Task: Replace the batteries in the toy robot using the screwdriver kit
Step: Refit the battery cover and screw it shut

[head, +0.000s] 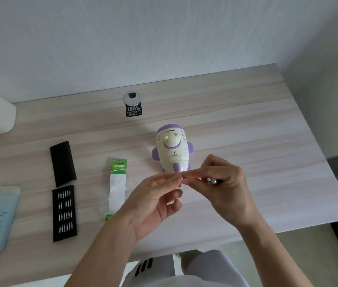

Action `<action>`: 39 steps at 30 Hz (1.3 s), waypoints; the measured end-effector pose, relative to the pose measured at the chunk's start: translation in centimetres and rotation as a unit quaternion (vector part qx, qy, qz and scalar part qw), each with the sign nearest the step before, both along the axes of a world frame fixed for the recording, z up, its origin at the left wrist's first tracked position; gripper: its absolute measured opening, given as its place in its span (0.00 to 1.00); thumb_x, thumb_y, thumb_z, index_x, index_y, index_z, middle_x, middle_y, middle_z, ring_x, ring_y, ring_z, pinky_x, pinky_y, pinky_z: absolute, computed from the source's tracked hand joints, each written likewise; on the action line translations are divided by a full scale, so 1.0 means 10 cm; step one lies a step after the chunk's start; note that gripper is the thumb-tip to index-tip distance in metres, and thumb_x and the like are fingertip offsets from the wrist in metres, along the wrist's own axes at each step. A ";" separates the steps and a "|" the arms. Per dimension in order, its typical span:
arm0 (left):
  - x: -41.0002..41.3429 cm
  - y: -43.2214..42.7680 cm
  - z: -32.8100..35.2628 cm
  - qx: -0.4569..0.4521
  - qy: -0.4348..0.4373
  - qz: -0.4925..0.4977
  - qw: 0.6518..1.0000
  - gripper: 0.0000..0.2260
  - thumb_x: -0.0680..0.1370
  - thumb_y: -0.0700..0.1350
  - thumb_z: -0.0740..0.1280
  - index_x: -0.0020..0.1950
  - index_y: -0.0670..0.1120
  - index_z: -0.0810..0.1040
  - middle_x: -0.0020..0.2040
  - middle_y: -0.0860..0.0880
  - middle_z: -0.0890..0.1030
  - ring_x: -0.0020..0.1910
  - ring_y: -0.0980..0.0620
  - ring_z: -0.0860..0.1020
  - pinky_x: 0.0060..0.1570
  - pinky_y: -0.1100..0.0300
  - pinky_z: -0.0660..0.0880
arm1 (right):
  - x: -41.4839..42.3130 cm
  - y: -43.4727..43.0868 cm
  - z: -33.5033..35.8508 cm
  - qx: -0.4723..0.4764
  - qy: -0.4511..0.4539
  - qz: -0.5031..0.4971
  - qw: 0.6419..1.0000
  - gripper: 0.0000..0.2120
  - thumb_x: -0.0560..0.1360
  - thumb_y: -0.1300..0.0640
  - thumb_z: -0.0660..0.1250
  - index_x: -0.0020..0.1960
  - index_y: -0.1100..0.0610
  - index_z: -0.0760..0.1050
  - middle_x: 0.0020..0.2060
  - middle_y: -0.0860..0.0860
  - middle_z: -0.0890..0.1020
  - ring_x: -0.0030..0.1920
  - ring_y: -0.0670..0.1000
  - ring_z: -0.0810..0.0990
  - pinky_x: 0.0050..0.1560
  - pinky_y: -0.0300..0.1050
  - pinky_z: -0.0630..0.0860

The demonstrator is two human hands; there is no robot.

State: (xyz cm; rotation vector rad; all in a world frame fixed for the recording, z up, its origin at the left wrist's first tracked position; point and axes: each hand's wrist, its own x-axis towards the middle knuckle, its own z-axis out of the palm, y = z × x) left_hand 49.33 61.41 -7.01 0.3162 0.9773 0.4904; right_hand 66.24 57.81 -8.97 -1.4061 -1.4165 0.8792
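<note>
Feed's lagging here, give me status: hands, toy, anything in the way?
Both hands meeting fingertip to fingertip above the desk; right hand shut on screwdriver. Toy robot lying untouched behind them. Bit tray open, left. Nothing blocking.

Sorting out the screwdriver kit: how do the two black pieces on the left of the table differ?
The far black piece is plain, with no bits showing; the near black piece holds four rows of silver bits. The far one lies tilted; the near one lies nearly straight. Both are flat black rectangles lying apart on the table.
</note>
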 end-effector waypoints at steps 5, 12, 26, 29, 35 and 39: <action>0.10 -0.04 0.01 -0.009 0.023 -0.019 1.000 0.04 0.68 0.39 0.72 0.37 0.46 0.86 0.37 0.51 0.79 0.32 0.57 0.69 0.26 0.68 0.67 | 0.19 0.05 -0.03 -0.017 0.041 0.083 0.996 0.06 0.69 0.59 0.78 0.46 0.54 0.87 0.33 0.44 0.75 0.32 0.45 0.73 0.35 0.37 0.69; 0.22 -0.10 0.02 -0.011 0.037 0.033 0.999 0.03 0.69 0.40 0.72 0.38 0.46 0.85 0.35 0.52 0.78 0.31 0.58 0.71 0.24 0.68 0.67 | 0.33 0.15 -0.05 -0.005 0.022 0.122 0.992 0.06 0.70 0.58 0.77 0.47 0.55 0.87 0.33 0.42 0.76 0.32 0.44 0.74 0.35 0.36 0.69; -0.01 0.06 -0.18 0.016 0.073 -0.015 0.997 0.01 0.64 0.42 0.74 0.34 0.46 0.86 0.35 0.51 0.73 0.29 0.58 0.69 0.23 0.69 0.65 | 0.04 0.07 -0.23 0.036 -0.060 0.041 0.997 0.03 0.74 0.59 0.73 0.46 0.56 0.86 0.31 0.50 0.75 0.30 0.48 0.71 0.31 0.41 0.68; -0.09 0.13 -0.21 0.035 0.066 -0.041 0.996 0.02 0.64 0.42 0.74 0.35 0.46 0.86 0.36 0.51 0.75 0.29 0.58 0.69 0.24 0.69 0.64 | -0.11 0.04 -0.26 0.043 -0.081 0.004 0.996 0.03 0.75 0.58 0.72 0.45 0.56 0.84 0.31 0.49 0.73 0.30 0.45 0.70 0.33 0.34 0.65; -0.28 0.29 -0.28 0.080 0.058 -0.103 0.990 0.05 0.63 0.45 0.75 0.37 0.46 0.86 0.38 0.49 0.77 0.29 0.58 0.70 0.22 0.69 0.61 | -0.25 0.10 -0.30 0.047 -0.052 -0.011 0.998 0.05 0.72 0.59 0.74 0.47 0.58 0.85 0.34 0.47 0.76 0.31 0.44 0.72 0.35 0.33 0.67; -0.40 0.41 -0.30 0.125 0.074 -0.170 0.975 0.06 0.62 0.46 0.76 0.36 0.47 0.86 0.38 0.46 0.74 0.29 0.57 0.70 0.24 0.66 0.66 | -0.26 0.12 -0.28 0.039 -0.039 0.032 0.998 0.06 0.72 0.60 0.75 0.49 0.54 0.84 0.35 0.48 0.77 0.32 0.47 0.74 0.35 0.38 0.71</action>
